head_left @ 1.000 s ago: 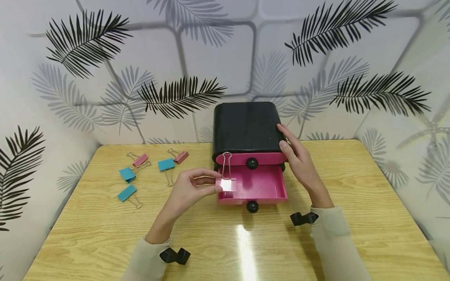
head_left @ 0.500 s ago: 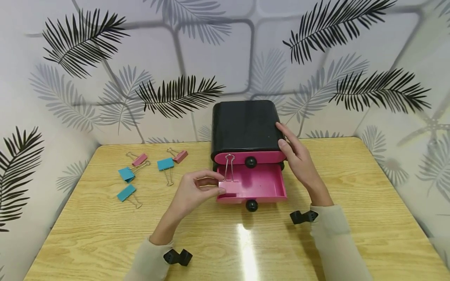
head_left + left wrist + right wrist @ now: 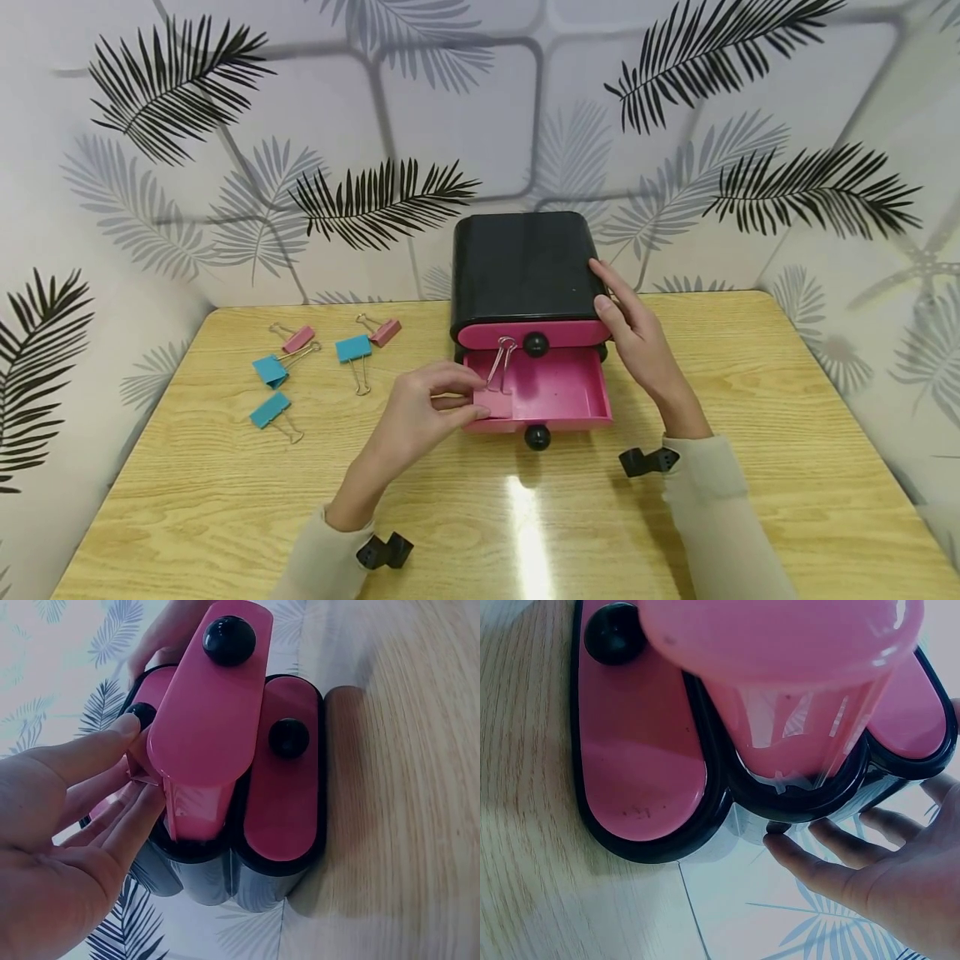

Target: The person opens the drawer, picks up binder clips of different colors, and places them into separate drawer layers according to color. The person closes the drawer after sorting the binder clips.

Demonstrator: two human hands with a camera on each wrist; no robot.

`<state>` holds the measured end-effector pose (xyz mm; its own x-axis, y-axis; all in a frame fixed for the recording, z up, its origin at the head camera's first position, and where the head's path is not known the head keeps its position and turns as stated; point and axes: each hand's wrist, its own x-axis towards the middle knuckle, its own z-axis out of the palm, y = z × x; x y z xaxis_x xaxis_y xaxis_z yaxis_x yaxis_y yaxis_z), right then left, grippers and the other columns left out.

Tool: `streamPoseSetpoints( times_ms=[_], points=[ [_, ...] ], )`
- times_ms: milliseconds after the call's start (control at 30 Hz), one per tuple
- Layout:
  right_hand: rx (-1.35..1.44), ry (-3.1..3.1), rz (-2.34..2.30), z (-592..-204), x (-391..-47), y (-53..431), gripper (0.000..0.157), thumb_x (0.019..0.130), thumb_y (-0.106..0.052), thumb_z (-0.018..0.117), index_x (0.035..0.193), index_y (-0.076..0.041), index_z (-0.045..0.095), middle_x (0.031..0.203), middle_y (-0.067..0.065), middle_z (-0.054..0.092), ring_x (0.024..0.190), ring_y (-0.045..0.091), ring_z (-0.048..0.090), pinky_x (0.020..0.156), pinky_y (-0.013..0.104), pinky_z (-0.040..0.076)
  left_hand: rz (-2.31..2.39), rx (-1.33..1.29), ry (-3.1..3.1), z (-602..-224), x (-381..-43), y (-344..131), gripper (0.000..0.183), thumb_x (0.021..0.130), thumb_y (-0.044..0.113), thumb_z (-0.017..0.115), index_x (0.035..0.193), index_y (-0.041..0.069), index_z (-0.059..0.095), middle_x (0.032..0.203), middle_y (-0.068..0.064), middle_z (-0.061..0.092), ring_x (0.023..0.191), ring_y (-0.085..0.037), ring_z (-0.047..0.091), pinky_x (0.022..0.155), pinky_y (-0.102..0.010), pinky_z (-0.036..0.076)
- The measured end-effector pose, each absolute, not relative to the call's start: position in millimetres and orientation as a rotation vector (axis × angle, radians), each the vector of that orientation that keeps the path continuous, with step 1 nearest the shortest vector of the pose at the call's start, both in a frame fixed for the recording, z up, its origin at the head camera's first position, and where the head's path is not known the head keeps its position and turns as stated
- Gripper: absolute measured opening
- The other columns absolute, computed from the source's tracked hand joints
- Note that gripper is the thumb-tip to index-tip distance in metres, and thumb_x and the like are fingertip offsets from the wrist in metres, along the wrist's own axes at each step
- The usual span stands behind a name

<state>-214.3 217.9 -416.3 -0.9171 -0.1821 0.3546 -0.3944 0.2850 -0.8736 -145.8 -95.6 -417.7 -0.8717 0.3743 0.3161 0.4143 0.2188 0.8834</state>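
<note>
A pink binder clip [image 3: 498,404], its wire handles pointing up, is pinched between the thumb and fingers of my left hand [image 3: 420,412]. It overlaps the left end of an open pink drawer [image 3: 562,396] in the head view. That drawer juts from a black cabinet [image 3: 525,262], below a shut pink drawer [image 3: 487,337] with a black knob. In the left wrist view, another shut drawer [image 3: 281,802] lies on the table side of the open one. My right hand [image 3: 637,337] rests against the cabinet's right side, fingers extended along it.
Left of the cabinet, blue binder clips [image 3: 353,349] and pink binder clips [image 3: 298,339] lie scattered on the wooden table [image 3: 225,517]. A wall with a leaf pattern [image 3: 465,125] rises right behind the table.
My left hand has moved slightly right with the pink binder clip, now lower over the drawer's left end, and the clip's handles lean more to the right. My right hand stays on the cabinet.
</note>
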Motion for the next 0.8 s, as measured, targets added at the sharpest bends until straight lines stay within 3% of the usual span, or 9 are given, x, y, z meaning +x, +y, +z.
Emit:
streamPoseSetpoints(
  times_ms=[500,800],
  points=[
    [0.531,-2.366,1.676,-419.1,-214.0,221.0,0.049,0.111,-0.029,0.044,0.16,-0.032,0.037,0.169,-0.003,0.022,0.149,0.023,0.035,0.097,0.017,0.047,-1.507,-0.847,-2.492,-414.5,-141.4,-87.3,0.023,0.083,-0.004,0.083,0.104,-0.005,0.077,0.105,-0.012,0.071,0.092,-0.023,0.074,0.076,-0.022,0.06],
    [0.55,-2.352,1.682,-419.5,-215.1,220.1,0.049,0.111,-0.028,0.045,0.16,-0.031,0.037,0.168,-0.004,0.025,0.147,0.024,0.038,0.095,0.018,0.048,-1.628,-0.81,-2.508,-413.5,-141.3,-89.2,0.024,0.084,-0.002,0.083,0.108,-0.002,0.077,0.106,-0.01,0.072,0.092,-0.022,0.073,0.077,-0.027,0.061]
  ],
)
